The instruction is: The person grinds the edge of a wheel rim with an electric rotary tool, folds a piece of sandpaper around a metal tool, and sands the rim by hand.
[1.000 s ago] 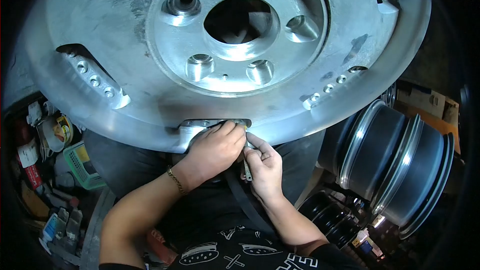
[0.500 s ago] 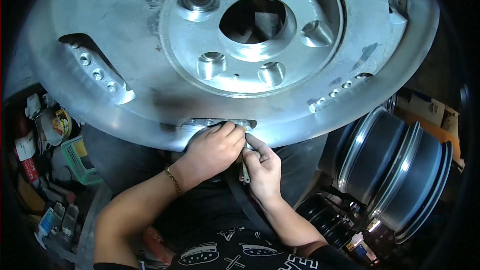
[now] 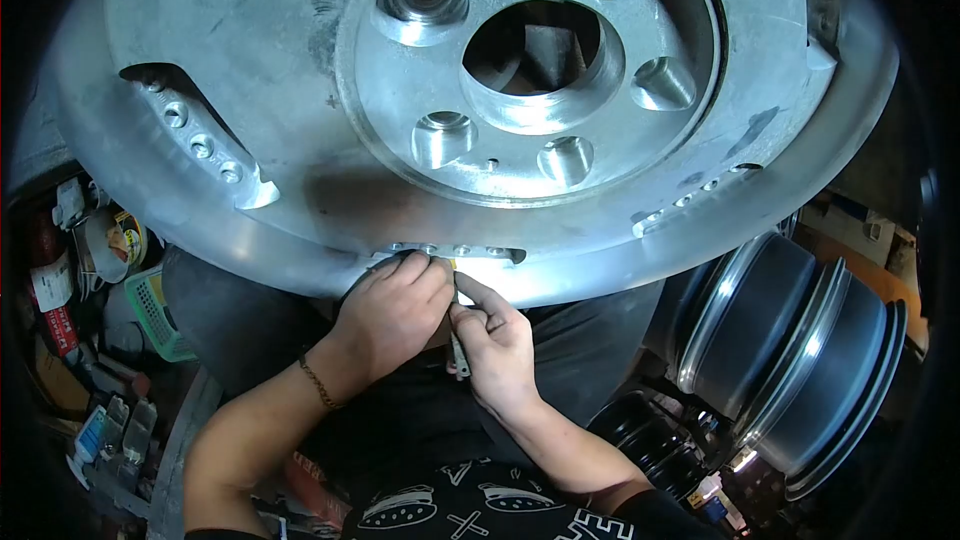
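A large bare-metal wheel disc [image 3: 290,175] fills the upper view, with a round centre opening and several bolt holes. Along its near edge runs a slot [image 3: 508,255] with small round holes beside it. My left hand [image 3: 400,308] is closed against the left part of this slot; its fingertips and anything in them are hidden. Close beside it, my right hand [image 3: 497,345] grips a slim metal tool [image 3: 460,358] with thumb and bent fingers. The tool's lower end hangs below the grip, and its upper end lies behind my fingers at the rim.
Shiny wheel rims [image 3: 765,290] stand on the right, with a black coiled part [image 3: 650,440] below them. To the left are a green plastic basket [image 3: 160,315], a red bottle [image 3: 50,290] and small containers [image 3: 118,435]. My legs are under the wheel's near edge.
Both hands have shifted left along the near slot, the tool moving with my right hand. In view, the wheel sits slightly further right and lower.
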### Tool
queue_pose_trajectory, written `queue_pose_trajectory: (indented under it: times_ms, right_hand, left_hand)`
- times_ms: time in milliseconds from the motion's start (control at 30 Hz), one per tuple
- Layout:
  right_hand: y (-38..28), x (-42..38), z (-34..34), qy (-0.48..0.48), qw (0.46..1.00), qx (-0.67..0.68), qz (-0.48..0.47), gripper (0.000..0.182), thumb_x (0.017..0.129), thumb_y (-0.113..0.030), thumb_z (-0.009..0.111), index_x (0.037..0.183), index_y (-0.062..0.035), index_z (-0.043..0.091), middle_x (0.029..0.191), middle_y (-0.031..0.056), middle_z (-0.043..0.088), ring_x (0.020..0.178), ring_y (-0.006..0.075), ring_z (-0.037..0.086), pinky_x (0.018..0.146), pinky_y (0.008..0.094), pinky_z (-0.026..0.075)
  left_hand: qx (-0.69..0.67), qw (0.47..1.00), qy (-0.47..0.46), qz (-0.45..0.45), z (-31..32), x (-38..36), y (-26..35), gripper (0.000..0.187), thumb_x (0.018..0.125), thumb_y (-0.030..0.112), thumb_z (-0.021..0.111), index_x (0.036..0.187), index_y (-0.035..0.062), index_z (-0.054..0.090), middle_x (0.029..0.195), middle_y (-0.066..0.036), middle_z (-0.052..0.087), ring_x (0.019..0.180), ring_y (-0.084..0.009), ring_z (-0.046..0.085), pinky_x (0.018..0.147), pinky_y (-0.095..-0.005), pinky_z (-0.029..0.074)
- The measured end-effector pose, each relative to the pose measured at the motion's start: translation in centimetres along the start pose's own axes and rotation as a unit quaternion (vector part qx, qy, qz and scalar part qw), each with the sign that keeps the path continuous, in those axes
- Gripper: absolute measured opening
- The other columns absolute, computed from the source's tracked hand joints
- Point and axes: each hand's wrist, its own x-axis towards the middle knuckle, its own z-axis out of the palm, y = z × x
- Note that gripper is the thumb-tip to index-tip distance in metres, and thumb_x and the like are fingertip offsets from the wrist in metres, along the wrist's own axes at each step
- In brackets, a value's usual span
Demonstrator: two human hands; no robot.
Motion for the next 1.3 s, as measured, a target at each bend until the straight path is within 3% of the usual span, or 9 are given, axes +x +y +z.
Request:
queue_pose_trajectory:
  times_ms: [267,467,533,567,633,800,900,1300]
  right_hand:
    - [-0.3,-0.5,-1.5,0.064,0.997,-0.013,-0.03,0.041,0.097,0.002,0.052,0.135,0.0128,0.046,0.066,-0.0038,0.054,0.053,0.0003,0.046,0.049,0.0179,0.038]
    - [0.5,0.1,0.6,-0.007,0.999,-0.022,-0.028,0.039,0.097,0.001,0.053,0.134,0.011,0.047,0.065,-0.0014,0.056,0.053,0.0034,0.047,0.047,0.0204,0.038]
    - [0.3,0.0,0.1,0.001,1.0,-0.015,-0.014,0.039,0.097,0.0,0.053,0.134,0.0114,0.047,0.065,-0.0014,0.056,0.052,0.0036,0.047,0.047,0.0207,0.039]
    - [0.1,0.0,-0.2,0.01,1.0,-0.007,-0.001,0.039,0.097,0.0,0.052,0.134,0.0118,0.047,0.065,-0.0014,0.055,0.051,0.0038,0.047,0.047,0.0209,0.039]
    - [-0.1,-0.2,-0.9,0.035,0.999,-0.013,-0.018,0.038,0.097,0.0,0.052,0.133,0.0123,0.047,0.065,-0.0018,0.055,0.051,0.0035,0.047,0.046,0.0207,0.039]
    - [0.0,-0.4,-1.7,0.088,0.993,-0.02,-0.077,0.039,0.096,0.002,0.052,0.132,0.0139,0.047,0.066,-0.0034,0.054,0.053,0.0016,0.046,0.049,0.0185,0.039]
    - [0.2,-0.2,-1.6,0.05,0.996,-0.026,-0.064,0.039,0.096,0.002,0.053,0.133,0.014,0.047,0.068,-0.0033,0.054,0.055,0.001,0.044,0.05,0.0181,0.037]
    - [-0.6,-0.8,-3.2,0.097,0.992,-0.047,-0.063,0.042,0.097,-0.002,0.056,0.133,0.0157,0.046,0.069,-0.0035,0.054,0.058,0.0016,0.046,0.051,0.0186,0.039]
  left_hand:
    - [0.006,0.999,-0.001,0.053,1.6,2.0,0.7,0.031,0.078,0.013,0.059,0.104,-0.0017,0.066,0.1,-0.008,0.062,0.097,-0.0215,0.06,0.082,-0.0315,0.052]
    - [0.004,1.0,0.0,-0.001,-0.2,0.2,-0.3,0.031,0.078,0.013,0.059,0.105,-0.0014,0.065,0.099,-0.008,0.062,0.095,-0.0234,0.06,0.081,-0.0345,0.05]
    - [0.019,0.999,0.037,0.003,0.4,0.3,-0.4,0.011,0.078,0.017,0.058,0.083,0.0081,0.064,0.09,-0.003,0.058,0.094,-0.0192,0.058,0.084,-0.0286,0.049]
    - [0.019,0.999,0.037,0.003,0.5,0.5,-0.4,0.011,0.078,0.017,0.058,0.083,0.0081,0.064,0.09,-0.003,0.058,0.094,-0.0192,0.058,0.084,-0.0286,0.049]
    - [-0.026,0.999,0.001,0.027,0.7,1.4,0.1,0.028,0.079,0.013,0.059,0.102,0.0003,0.066,0.097,-0.007,0.062,0.094,-0.0225,0.059,0.083,-0.0313,0.051]
    - [-0.018,0.998,0.003,0.061,1.9,2.7,0.8,0.028,0.078,0.012,0.06,0.103,0.0008,0.067,0.097,-0.005,0.062,0.097,-0.0206,0.06,0.083,-0.0297,0.052]
    - [0.007,0.999,0.01,0.031,1.7,2.1,0.7,0.026,0.078,0.013,0.06,0.101,0.0014,0.067,0.097,-0.005,0.062,0.096,-0.0204,0.059,0.082,-0.0294,0.053]
    - [-0.012,0.997,0.037,0.068,2.4,3.7,1.3,0.029,0.08,0.014,0.059,0.105,-0.0008,0.066,0.093,-0.005,0.06,0.094,-0.0196,0.06,0.081,-0.0291,0.054]
